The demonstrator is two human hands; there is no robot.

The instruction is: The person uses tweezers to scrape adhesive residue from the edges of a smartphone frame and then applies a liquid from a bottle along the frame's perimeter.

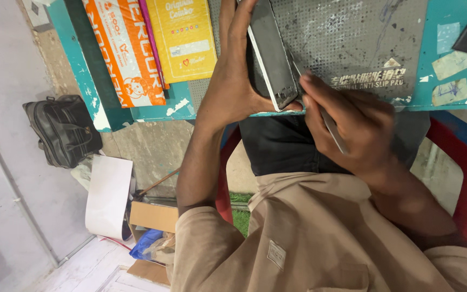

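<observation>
A thin metal tool [332, 127] was held tight in the right hand [352, 130], with its tip set against the bottom end of a phone [273, 54]. The phone was gripped by the left hand [233, 81] and tilted up on its edge, at the near rim of the teal tabletop [455, 75]. A grey dotted mat [352, 38] lay under and behind it. Further left, an orange packet [122, 48] and a yellow packet [185, 38] were laid flat.
</observation>
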